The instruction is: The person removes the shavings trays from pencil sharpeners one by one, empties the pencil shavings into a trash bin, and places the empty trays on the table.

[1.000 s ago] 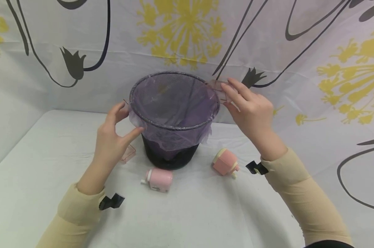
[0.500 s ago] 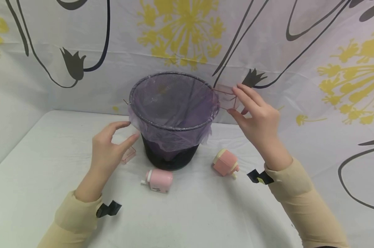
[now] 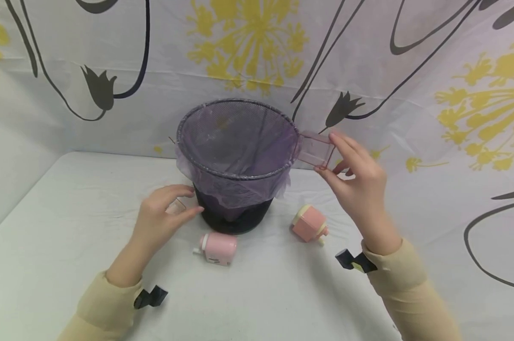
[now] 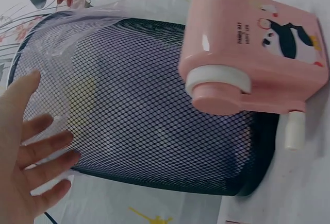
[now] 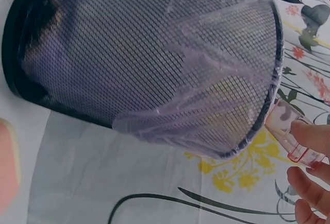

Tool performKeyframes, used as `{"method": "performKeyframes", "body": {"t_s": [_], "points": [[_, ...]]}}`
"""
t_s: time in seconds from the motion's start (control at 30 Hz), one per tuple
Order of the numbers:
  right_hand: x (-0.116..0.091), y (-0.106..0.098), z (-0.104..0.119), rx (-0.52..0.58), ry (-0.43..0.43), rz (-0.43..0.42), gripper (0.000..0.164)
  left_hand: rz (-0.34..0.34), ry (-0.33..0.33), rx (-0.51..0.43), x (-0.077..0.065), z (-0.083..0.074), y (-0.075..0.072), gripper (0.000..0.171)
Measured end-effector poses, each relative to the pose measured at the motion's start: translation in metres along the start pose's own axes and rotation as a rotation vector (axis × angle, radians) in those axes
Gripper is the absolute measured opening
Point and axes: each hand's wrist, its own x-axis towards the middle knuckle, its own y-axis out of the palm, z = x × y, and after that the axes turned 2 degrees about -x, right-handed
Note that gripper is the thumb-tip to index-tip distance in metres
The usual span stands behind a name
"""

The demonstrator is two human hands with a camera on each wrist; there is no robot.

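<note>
A black mesh wastebasket stands upright, a thin purple bin bag folded over its rim. At the right side of the rim, my right hand pinches a clear pink plastic clip between thumb and fingers. In the right wrist view, one end of the clip meets the rim. My left hand is low beside the basket's left side, fingers apart and holding nothing. Behind those fingers, partly hidden, another clear pink plastic piece lies on the table.
In front of the basket lies a pink crank pencil sharpener with a panda print, large in the left wrist view. A pink and cream sharpener-like object sits to the right. Patterned cloth hangs close behind the white-covered table.
My left hand has come down from the rim toward the clear piece on the table. My right hand has moved slightly right and down, the clip turning with it at the rim.
</note>
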Motion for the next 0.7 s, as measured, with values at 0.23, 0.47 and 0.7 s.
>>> {"method": "performKeyframes", "body": {"t_s": [0.23,0.47,0.7], "points": [[-0.017,0.003,0.000,0.088,0.034,-0.058,0.065,0.118,0.047,-0.053,-0.013,0.002,0.006,0.048],[-0.038,0.004,0.001,0.123,0.080,-0.056,0.065,0.248,0.057,-0.050,-0.024,0.004,0.012,0.056],[-0.063,0.011,0.007,0.160,0.147,-0.038,0.066,0.387,0.053,-0.027,-0.032,0.004,0.016,0.062]]}}
